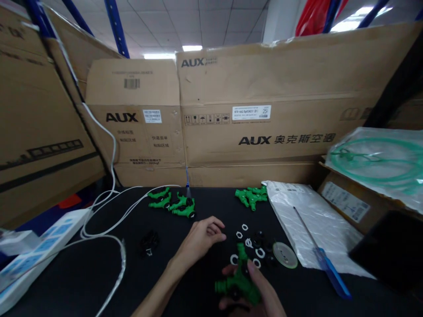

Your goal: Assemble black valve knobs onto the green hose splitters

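In the lower middle of the head view, my right hand (269, 293) is closed around a green plastic branched pipe fitting (239, 281) with black parts on it. My left hand (205, 235) hovers or rests over the black table, its fingers loosely curled and the thumb apart, with nothing visible in it. Just right of it lie several white rings and nuts (260, 253) and dark round caps (259, 238). Beside these sits a pale round disc (285, 255). More green fittings lie at the back left (183, 205) and back right (251, 196).
Small black parts (149, 242) lie on the left. A white power strip (49, 251) and looping white cables (114, 240) occupy the left side. A blue-handled screwdriver (330, 266) rests on a white plastic bag (307, 220). Cardboard walls (211, 145) enclose the back; bagged green tubing (376, 160) is at right.
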Motion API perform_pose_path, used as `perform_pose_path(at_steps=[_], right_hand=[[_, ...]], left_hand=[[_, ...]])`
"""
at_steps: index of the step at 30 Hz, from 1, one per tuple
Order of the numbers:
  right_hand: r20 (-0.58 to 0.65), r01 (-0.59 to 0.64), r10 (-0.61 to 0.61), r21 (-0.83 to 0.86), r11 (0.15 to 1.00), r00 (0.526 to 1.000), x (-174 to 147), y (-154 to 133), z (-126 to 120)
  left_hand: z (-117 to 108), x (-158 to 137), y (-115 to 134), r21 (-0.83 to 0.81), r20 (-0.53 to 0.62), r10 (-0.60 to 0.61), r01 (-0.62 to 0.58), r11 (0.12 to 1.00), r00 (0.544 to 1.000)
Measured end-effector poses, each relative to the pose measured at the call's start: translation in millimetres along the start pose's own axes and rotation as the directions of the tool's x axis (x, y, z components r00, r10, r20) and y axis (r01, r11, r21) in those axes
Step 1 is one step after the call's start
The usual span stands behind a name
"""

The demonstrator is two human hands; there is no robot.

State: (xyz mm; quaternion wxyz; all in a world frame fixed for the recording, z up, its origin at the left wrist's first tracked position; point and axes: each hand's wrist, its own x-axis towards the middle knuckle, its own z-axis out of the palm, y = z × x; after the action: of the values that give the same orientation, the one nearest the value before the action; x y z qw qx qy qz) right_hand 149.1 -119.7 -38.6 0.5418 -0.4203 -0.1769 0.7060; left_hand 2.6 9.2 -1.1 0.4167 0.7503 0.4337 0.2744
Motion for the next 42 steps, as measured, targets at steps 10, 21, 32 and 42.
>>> perform_pose_path(at_steps=[10, 21, 32, 42], right_hand=[[-0.146, 0.114, -0.114, -0.014, 0.993, 0.983, -4.7, 17.9, 37.9], [-0.265, 0.166, -0.249, -0.299, 0.940, 0.931, -10.2, 15.4, 62.1], [-0.067, 0.313, -0.410, -0.538, 0.782, 0.910, -7.3, 0.7, 67.7], [-0.014, 0.342, -0.415, -0.541, 0.768, 0.910, -4.7, 9.0, 58.3]], left_hand=[[-7.8, -69.6, 18.5, -0.635, -0.093, -0.243, 0.130, 0.761, 0.965], [-10.7, -77.8, 10.6, -0.653, -0.044, -0.252, 0.163, 0.739, 0.967], [-10.5, -85.9, 11.0, -0.688, -0.047, -0.293, 0.182, 0.702, 0.955], [-3.9, -84.1, 30.4, -0.637, -0.015, -0.262, 0.193, 0.746, 0.965]])
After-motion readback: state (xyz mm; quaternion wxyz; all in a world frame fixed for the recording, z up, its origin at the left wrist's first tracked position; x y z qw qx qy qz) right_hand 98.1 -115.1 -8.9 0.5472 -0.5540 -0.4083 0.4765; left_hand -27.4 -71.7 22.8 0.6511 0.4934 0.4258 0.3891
